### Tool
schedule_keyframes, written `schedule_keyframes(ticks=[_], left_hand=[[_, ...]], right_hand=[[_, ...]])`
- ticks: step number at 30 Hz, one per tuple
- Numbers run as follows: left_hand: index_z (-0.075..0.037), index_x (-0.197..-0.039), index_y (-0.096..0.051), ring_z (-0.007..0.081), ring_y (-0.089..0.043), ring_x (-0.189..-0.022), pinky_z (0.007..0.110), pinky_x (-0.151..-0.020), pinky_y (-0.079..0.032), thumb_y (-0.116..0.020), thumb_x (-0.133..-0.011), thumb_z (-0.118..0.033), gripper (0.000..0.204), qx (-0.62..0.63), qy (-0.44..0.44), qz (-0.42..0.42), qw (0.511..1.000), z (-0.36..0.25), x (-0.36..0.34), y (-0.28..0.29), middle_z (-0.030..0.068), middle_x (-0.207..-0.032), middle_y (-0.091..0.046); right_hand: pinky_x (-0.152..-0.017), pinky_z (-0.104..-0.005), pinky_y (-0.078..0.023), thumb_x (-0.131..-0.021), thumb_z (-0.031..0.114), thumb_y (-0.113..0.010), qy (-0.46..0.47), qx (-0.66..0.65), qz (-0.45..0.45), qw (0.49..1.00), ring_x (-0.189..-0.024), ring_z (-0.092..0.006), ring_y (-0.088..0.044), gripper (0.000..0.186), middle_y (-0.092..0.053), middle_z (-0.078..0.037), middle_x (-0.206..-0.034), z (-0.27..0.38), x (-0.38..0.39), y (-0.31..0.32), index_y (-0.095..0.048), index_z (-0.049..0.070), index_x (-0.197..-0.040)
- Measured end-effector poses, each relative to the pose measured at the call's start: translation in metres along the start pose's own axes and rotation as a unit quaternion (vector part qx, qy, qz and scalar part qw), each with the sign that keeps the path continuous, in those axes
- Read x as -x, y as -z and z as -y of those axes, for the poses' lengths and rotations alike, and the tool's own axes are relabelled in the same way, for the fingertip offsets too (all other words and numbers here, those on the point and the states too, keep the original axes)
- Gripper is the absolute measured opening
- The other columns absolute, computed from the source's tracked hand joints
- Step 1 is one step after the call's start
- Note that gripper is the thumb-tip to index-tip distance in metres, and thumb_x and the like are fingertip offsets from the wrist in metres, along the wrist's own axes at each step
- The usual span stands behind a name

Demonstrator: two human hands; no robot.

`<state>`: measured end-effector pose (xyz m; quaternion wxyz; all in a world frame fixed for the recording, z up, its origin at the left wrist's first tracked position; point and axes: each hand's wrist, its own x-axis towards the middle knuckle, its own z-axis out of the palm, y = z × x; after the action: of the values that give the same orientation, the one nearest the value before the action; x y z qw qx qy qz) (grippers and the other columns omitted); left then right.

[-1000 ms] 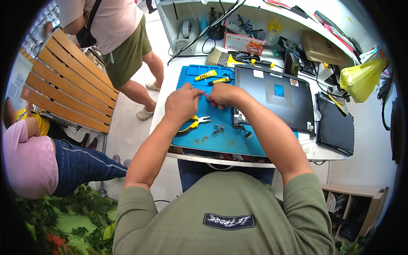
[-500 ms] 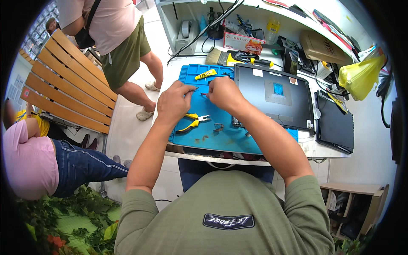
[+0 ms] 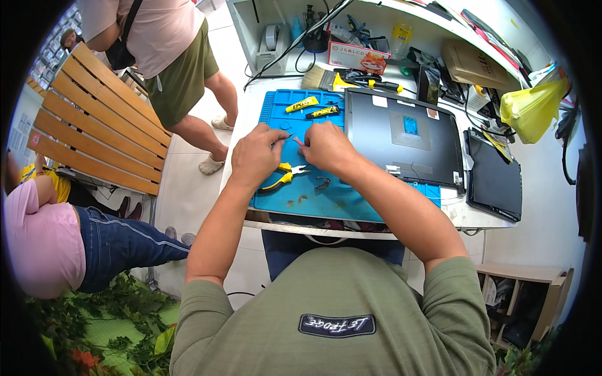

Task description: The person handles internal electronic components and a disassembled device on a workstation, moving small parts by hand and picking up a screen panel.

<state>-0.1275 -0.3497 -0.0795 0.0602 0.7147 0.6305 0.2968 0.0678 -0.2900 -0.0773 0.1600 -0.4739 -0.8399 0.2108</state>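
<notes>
Both hands over the blue mat on the left part of the desk (image 3: 251, 106), fingertips close, just apart. Left hand (image 3: 257, 153): thumb and index pinched, a thin dark sliver (image 3: 290, 136) at the tips, too small to ID. Right hand (image 3: 329, 147): fingers curled, pinching a slim red piece (image 3: 298, 141), mostly hidden by the grip. Both pieces above the mat's middle, toward its left edge.

Counts: 2 small tubes near the mat's back edge, one yellow (image 3: 302, 104), one black and yellow (image 3: 322, 113). 1 pliers (image 3: 285, 178), yellow/black grips, bare metal nose, by the left hand. 1 small metal part (image 3: 322, 183) right of the pliers.

Blue mat (image 3: 357, 207): matte, moulded trays along its back, brown smudges near the front edge. Flat dark laptop panel (image 3: 376, 135) overlaps its right side. Black slab (image 3: 495, 182) at the desk's right edge. Bristle brush (image 3: 320, 78) toward the back.
</notes>
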Motion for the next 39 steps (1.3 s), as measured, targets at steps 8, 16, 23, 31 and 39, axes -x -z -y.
schedule_keyframes(ticks=[8,16,23,31,39], left_hand=[[-0.020,-0.103,-0.086,0.0326,-0.074,-0.084,0.044,-0.075,-0.060,-0.074,-0.094,-0.019,0.015,-0.042,-0.039,0.003,0.998,-0.001,0.003,-0.012,0.0069,-0.098,-0.072],[-0.020,-0.101,-0.086,0.0306,-0.074,-0.082,0.044,-0.073,-0.060,-0.073,-0.093,-0.019,0.015,-0.052,-0.049,0.017,0.997,-0.004,-0.005,-0.009,0.0060,-0.098,-0.072],[-0.021,-0.101,-0.086,0.0302,-0.075,-0.082,0.043,-0.072,-0.061,-0.073,-0.093,-0.019,0.015,-0.070,-0.053,0.011,0.996,0.001,-0.009,-0.006,0.0054,-0.097,-0.071],[-0.021,-0.102,-0.086,0.0314,-0.075,-0.081,0.043,-0.072,-0.061,-0.074,-0.093,-0.021,0.015,-0.082,-0.068,0.035,0.994,0.000,-0.010,-0.004,0.0059,-0.098,-0.072],[-0.022,-0.102,-0.086,0.0316,-0.074,-0.082,0.044,-0.073,-0.061,-0.073,-0.093,-0.021,0.016,-0.085,-0.067,0.032,0.994,0.004,-0.018,-0.008,0.0057,-0.098,-0.072]], right_hand=[[-0.076,-0.0483,-0.059,-0.083,0.013,-0.081,0.008,-0.049,0.012,0.999,-0.081,-0.0436,-0.073,0.011,-0.075,-0.025,-0.083,-0.005,-0.007,0.003,-0.081,0.002,-0.083],[-0.084,-0.0489,-0.060,-0.081,0.008,-0.076,-0.030,-0.078,0.050,0.995,-0.090,-0.0441,-0.075,0.011,-0.076,-0.027,-0.090,0.001,-0.006,0.013,-0.082,0.000,-0.086],[-0.084,-0.0475,-0.061,-0.082,0.008,-0.076,-0.072,-0.109,0.065,0.989,-0.090,-0.0428,-0.076,0.012,-0.076,-0.026,-0.089,0.002,-0.006,0.011,-0.082,0.001,-0.088],[-0.079,-0.0444,-0.062,-0.083,0.008,-0.076,-0.083,-0.136,0.077,0.984,-0.083,-0.0386,-0.077,0.010,-0.077,-0.023,-0.084,-0.001,-0.005,0.011,-0.081,0.001,-0.088],[-0.072,-0.0428,-0.062,-0.085,0.010,-0.076,-0.083,-0.144,0.074,0.983,-0.072,-0.0347,-0.077,0.009,-0.076,-0.020,-0.077,-0.004,-0.006,0.007,-0.081,0.002,-0.085]])
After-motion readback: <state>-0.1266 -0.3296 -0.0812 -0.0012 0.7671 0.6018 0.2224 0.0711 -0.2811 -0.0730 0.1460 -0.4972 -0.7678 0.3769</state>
